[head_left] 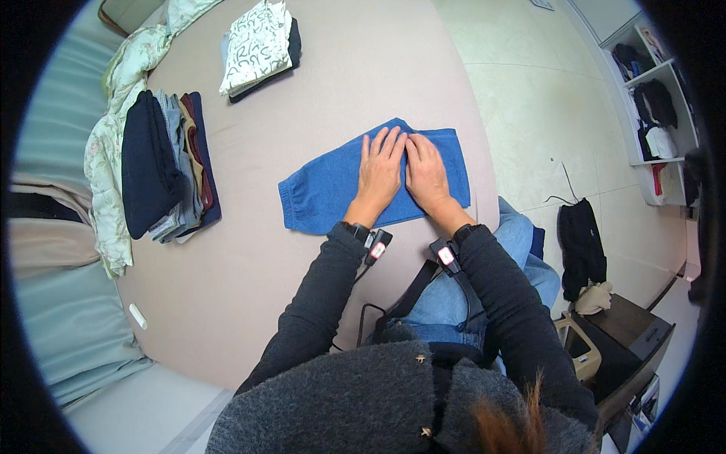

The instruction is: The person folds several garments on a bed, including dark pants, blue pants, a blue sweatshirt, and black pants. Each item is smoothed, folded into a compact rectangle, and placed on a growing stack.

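Note:
Blue trousers (325, 189), folded lengthwise with a gathered cuff toward the left, lie flat on the pinkish bed sheet (249, 287). My left hand (380, 170) rests palm down on the far middle of the cloth, fingers stretched out. Right beside it, my right hand (427, 172) also lies flat on the trousers, its fingers extended and close to the left fingertips. Neither hand grips the fabric. Each wrist wears a dark band with a small device on it.
A tall stack of folded clothes (155, 166) stands at the left beside a floral quilt (107, 189). Folded shirts (259, 49) lie farther back. A white stick-like object (138, 316) is near the left edge. Black trousers (581, 246) hang low at the right, near shelves (658, 76).

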Demonstrator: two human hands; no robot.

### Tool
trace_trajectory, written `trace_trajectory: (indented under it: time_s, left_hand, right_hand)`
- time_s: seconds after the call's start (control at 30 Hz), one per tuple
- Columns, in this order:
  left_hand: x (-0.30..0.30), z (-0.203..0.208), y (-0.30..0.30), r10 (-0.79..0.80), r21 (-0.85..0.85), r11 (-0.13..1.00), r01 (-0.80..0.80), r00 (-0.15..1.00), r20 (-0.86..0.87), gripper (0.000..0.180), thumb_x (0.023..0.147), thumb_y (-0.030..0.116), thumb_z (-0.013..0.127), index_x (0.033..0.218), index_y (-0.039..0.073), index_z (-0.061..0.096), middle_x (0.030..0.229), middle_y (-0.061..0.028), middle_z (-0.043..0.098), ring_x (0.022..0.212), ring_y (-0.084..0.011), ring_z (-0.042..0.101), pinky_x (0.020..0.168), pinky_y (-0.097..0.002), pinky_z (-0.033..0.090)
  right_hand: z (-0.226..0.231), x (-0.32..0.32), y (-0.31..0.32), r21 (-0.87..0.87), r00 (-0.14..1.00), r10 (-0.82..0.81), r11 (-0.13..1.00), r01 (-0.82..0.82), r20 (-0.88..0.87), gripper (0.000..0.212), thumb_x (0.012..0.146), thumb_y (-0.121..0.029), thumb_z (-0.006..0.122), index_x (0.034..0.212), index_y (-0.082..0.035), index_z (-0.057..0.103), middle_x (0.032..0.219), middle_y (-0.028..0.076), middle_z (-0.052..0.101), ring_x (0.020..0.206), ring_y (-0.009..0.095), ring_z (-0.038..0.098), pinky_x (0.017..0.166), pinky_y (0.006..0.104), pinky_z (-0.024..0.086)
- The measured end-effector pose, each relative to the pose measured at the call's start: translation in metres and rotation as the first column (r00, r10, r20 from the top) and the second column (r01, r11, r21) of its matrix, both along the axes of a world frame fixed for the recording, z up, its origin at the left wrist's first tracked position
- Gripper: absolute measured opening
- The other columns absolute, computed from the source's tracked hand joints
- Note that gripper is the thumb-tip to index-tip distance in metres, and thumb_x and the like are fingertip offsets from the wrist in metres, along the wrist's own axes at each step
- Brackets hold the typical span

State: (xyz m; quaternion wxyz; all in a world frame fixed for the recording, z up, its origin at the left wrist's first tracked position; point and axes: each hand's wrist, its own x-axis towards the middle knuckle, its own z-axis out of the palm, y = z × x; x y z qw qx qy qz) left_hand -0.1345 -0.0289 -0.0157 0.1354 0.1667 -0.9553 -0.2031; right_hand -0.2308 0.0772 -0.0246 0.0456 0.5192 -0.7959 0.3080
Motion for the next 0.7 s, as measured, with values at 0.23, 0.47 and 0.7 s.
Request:
trace_trajectory:
  time_s: [0.23,0.47,0.7]
  left_hand:
    - [0.012,-0.008,-0.002,0.139,-0.241,0.962,-0.126,0.990,0.037,0.057,0.097,0.037,0.049,0.152,0.025,0.038,0.159,-0.0104,0.033,0.148,-0.0365,0.024,0.116,-0.0670,0.012]
    - [0.049,0.001,-0.040,0.308,-0.297,0.924,-0.239,0.928,0.210,0.054,0.102,0.037,0.045,0.153,0.022,0.038,0.158,-0.0118,0.035,0.146,-0.0365,0.028,0.116,-0.0645,0.016]
    - [0.038,0.009,0.010,0.220,-0.221,0.951,-0.216,0.975,-0.008,0.052,0.099,0.019,0.050,0.146,-0.001,0.041,0.155,-0.0171,0.037,0.147,-0.0366,0.027,0.119,-0.0550,0.020]
  right_hand:
    - [-0.006,-0.036,0.028,0.275,0.988,-0.101,0.953,0.131,-0.121,0.057,0.098,-0.042,0.050,0.150,-0.022,0.042,0.156,0.014,0.036,0.146,0.037,0.028,0.119,0.0558,0.019]
    - [-0.023,-0.086,0.072,0.384,0.949,-0.309,0.871,0.307,-0.059,0.053,0.104,-0.035,0.038,0.155,-0.020,0.032,0.161,0.013,0.026,0.150,0.037,0.019,0.120,0.0578,0.014]
    - [0.010,-0.036,0.044,0.043,0.960,-0.267,0.962,0.271,-0.081,0.052,0.087,0.006,0.049,0.138,0.010,0.043,0.147,0.034,0.037,0.141,0.047,0.032,0.120,0.0508,0.024]
